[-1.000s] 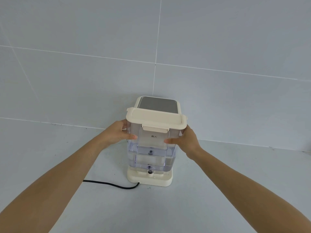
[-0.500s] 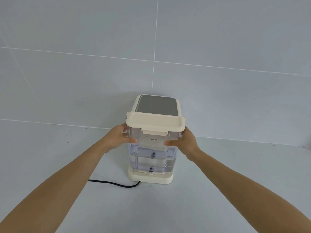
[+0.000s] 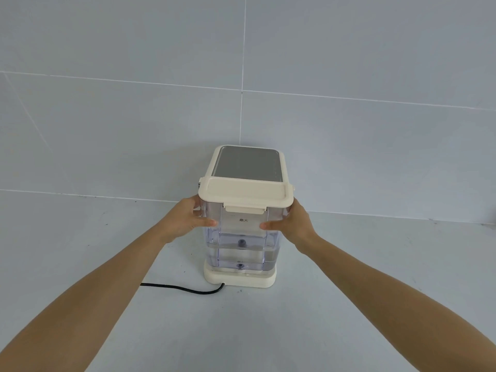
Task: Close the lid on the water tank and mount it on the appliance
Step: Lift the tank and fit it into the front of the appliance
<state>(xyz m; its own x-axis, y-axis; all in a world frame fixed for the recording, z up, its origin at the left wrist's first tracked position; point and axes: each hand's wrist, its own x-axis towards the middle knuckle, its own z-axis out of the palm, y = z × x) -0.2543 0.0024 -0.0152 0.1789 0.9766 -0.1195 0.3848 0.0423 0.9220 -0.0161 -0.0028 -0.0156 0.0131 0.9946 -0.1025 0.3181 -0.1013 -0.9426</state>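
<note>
A clear water tank (image 3: 243,253), partly filled with water, stands on the cream base (image 3: 240,280) of the appliance (image 3: 248,163), whose grey top panel shows behind it. The tank's cream lid (image 3: 245,193) lies flat and closed on top, its front latch folded down. My left hand (image 3: 183,221) grips the tank's left side just under the lid. My right hand (image 3: 291,224) grips the right side at the same height. The thumbs of both hands press on the front wall.
A black power cord (image 3: 182,288) runs left from the base across the pale grey counter (image 3: 268,331). A tiled wall (image 3: 134,116) rises directly behind the appliance.
The tank has come down a little between my hands and now sits on the base. Both hands keep the same grip.
</note>
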